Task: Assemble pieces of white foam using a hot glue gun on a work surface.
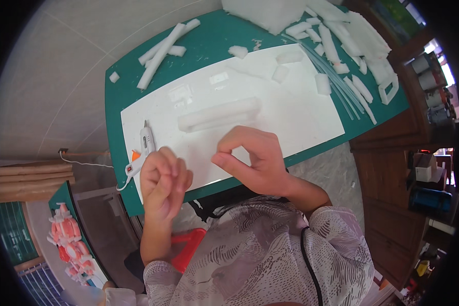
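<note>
Both hands are raised over the near edge of a white board [290, 125]. My left hand [163, 178] has its fingers curled in against the thumb, close to a white glue gun [147, 140]. Whatever it may hold is hidden. My right hand [257, 158] brings thumb and forefinger together in a pinch, the other fingers bent behind. Anything between those fingertips is too small to make out. Beyond the hands, a long white foam piece [217, 113] lies across the board, touched by neither hand.
Under the board is a green tabletop [118, 92]. Foam strips [160, 56] lie far left; foam scraps [329, 43] and thin translucent sticks [336, 81] are at the right. A white cord [86, 163] runs off left. A red stool [188, 247] stands below the table.
</note>
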Demonstrator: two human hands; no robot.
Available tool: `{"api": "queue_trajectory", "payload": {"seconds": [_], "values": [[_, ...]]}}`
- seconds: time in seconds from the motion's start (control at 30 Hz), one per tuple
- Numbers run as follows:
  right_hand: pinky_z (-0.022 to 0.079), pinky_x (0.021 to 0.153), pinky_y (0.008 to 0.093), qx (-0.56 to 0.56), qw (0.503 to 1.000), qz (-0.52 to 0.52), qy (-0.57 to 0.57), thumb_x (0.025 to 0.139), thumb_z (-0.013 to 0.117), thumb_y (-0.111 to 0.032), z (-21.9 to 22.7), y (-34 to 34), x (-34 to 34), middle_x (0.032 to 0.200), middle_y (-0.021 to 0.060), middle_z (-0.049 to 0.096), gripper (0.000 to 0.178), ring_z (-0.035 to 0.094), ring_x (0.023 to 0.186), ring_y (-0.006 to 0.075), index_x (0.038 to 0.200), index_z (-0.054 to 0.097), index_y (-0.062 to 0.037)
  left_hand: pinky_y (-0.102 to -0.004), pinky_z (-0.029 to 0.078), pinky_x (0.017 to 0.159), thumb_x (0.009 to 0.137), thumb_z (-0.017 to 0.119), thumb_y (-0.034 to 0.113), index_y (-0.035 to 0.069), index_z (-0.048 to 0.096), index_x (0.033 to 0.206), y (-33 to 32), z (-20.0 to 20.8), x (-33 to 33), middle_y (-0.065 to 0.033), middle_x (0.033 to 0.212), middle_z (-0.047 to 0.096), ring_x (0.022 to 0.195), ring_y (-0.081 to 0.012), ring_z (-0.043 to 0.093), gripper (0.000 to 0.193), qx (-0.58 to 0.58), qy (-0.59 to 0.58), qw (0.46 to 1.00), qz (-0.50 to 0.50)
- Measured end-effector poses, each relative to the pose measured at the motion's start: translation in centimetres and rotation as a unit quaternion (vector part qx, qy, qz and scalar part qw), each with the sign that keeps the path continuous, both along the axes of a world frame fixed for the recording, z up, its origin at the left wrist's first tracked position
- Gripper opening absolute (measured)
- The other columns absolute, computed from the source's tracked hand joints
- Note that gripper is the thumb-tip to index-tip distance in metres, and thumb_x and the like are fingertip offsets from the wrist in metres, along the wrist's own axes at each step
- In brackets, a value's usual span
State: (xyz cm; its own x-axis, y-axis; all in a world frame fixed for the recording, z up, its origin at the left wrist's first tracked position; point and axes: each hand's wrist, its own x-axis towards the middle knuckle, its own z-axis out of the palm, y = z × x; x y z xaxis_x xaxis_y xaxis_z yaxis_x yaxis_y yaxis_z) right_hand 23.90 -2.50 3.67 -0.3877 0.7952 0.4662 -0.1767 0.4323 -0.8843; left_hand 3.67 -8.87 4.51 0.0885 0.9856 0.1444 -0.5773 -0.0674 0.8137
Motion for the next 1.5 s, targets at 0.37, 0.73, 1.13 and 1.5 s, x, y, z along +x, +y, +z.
{"api": "queue_trajectory", "payload": {"seconds": [0.37,0.73,1.13,1.5], "values": [[0.049,0.076,0.0283,-0.041,0.994,-0.063,-0.081,0.084,0.062,0.011,-2.3,-1.0,5.8,0.088,0.0120,0.067,0.010,0.064,0.082,0.0194,0.092,0.064,0.0044,-0.0275,0.039,0.057,0.091,0.070,0.023,0.009,0.043,0.088,-1.5,-0.9,-3.1,-0.0024,0.083,0.045,0.064,-0.0150,0.048,0.031,0.037,0.063,0.994,0.078],[0.049,0.080,0.0304,-0.015,0.959,-0.202,-0.197,0.083,0.066,-0.001,-5.3,3.9,7.5,0.114,0.0116,0.063,0.034,0.061,0.100,0.0239,0.117,0.060,-0.0040,-0.0289,0.047,0.078,0.085,0.068,0.002,0.004,0.050,0.129,3.1,-1.9,-3.3,-0.0106,0.117,0.059,0.095,-0.0159,0.058,0.047,0.022,0.510,0.851,0.127],[0.048,0.087,0.0297,-0.118,0.963,-0.080,-0.229,0.087,0.067,-0.010,-5.4,7.0,5.6,0.104,0.0115,0.062,0.056,0.061,0.095,0.0201,0.140,0.047,-0.0125,-0.0297,0.050,0.080,0.082,0.072,0.005,0.015,0.039,0.145,7.7,-2.6,-3.4,-0.0112,0.114,0.064,0.099,-0.0179,0.059,0.072,-0.060,0.624,0.776,0.062],[0.051,0.081,0.0295,-0.159,0.973,0.045,-0.160,0.075,0.080,-0.009,-4.8,6.3,7.1,0.120,0.0087,0.052,0.079,0.053,0.099,0.0172,0.143,0.042,-0.0112,-0.0203,0.036,0.062,0.085,0.073,0.010,0.008,0.050,0.131,7.1,-3.0,-4.5,0.0055,0.076,0.049,0.069,-0.0036,0.046,0.051,-0.108,0.422,0.899,0.036]]}}
